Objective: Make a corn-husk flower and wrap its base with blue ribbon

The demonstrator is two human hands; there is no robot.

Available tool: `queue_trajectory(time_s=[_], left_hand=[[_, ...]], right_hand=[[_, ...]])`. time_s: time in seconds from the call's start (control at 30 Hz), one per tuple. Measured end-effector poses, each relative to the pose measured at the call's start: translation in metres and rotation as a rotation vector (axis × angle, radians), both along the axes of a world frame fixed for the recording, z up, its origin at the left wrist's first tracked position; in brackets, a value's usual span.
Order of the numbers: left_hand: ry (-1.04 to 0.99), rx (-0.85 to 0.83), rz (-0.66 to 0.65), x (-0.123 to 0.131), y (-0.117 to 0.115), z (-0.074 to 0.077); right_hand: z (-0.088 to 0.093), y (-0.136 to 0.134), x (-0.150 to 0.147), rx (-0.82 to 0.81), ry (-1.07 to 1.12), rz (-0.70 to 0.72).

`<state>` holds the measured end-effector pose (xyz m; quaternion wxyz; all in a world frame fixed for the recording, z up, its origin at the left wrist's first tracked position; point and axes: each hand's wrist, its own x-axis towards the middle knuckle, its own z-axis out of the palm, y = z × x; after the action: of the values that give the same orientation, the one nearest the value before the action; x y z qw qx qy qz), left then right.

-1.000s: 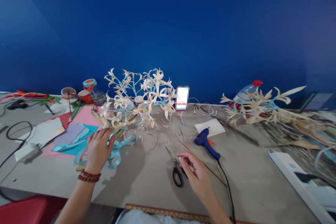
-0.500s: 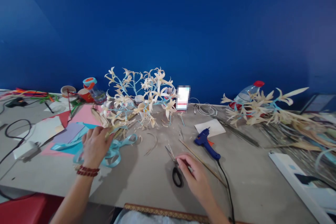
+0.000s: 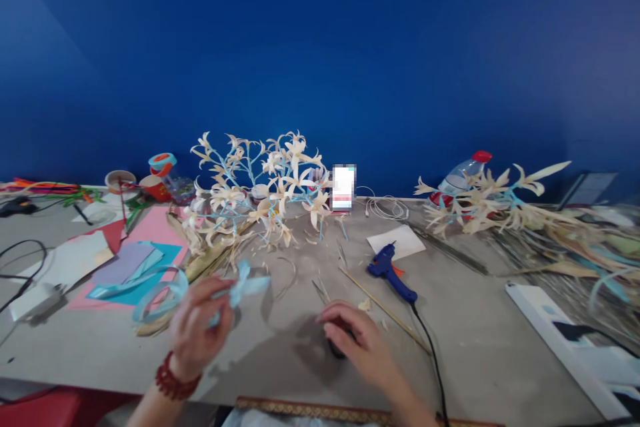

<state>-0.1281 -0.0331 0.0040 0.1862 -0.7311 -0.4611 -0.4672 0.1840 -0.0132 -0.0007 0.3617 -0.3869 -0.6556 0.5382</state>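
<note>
Blue ribbon (image 3: 245,288) just raised off bench (image 3: 465,347), seemingly freed for handling; pinched by left hand (image 3: 203,327), between seven and eight o'clock in view. Scissors (image 3: 335,349) part-covered by right hand (image 3: 354,333); its grip cannot be told.

A: Ribbon (image 3: 243,285)?
B: Lt-blue, bunched, blurred; held up at approx. 7 o'clock, w/ free end splayed twd 3.
A: Scissors (image 3: 336,349)?
B: Blk-handled, part-hidden; laid at 6 o'clock, blades pointed twd 11.
</note>
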Motion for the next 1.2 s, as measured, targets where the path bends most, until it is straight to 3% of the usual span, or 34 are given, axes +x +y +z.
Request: queue_trajectory(time_s=[0.1, 0.2, 0.4, 0.5, 0.6, 0.67, 0.77, 0.87, 0.97, 1.1, 1.17, 1.2], left_hand=[[0.009, -0.087, -0.205, 0.047, -0.009, -0.012], [-0.002, -0.111, -0.237, 0.074, -0.013, -0.02], [0.009, -0.289, -0.297, 0.091, -0.014, -0.023], [-0.076, -0.523, -0.377, 0.097, -0.012, -0.018], [-0.112, -0.786, -0.417, 0.087, -0.008, -0.012], [-0.083, -0.854, -0.418, 0.068, -0.008, -0.007], [-0.02, -0.847, -0.394, 0.024, -0.012, 0.003], [-0.031, -0.742, -0.262, -0.018, -0.021, 0.011], [0.081, -0.864, -0.283, -0.04, -0.025, 0.01], [0.222, -0.948, -0.214, -0.026, -0.021, 0.004], [0.145, -0.899, -0.124, -0.001, -0.018, 0.007], [0.07, -0.898, -0.14, 0.016, -0.016, 0.009]], right_hand=[[0.001, -0.002, -0.021, -0.313, 0.323, 0.161], [0.003, -0.004, -0.03, -0.496, 0.463, 0.098], [0.007, -0.008, -0.005, -0.448, 0.336, -0.167], [0.008, -0.006, 0.01, -0.404, 0.261, -0.213], [0.009, -0.003, 0.027, -0.309, 0.173, -0.257], [0.01, 0.0, 0.04, -0.243, 0.149, -0.282], [0.01, 0.001, 0.061, -0.174, 0.205, -0.349], [0.009, 0.001, 0.079, -0.146, 0.299, -0.453], [0.008, -0.001, 0.088, -0.121, 0.286, -0.519], [0.005, -0.004, 0.082, -0.05, 0.036, -0.326], [0.003, -0.004, 0.069, -0.009, -0.136, -0.225], [0.003, -0.005, 0.061, 0.004, -0.194, -0.216]])
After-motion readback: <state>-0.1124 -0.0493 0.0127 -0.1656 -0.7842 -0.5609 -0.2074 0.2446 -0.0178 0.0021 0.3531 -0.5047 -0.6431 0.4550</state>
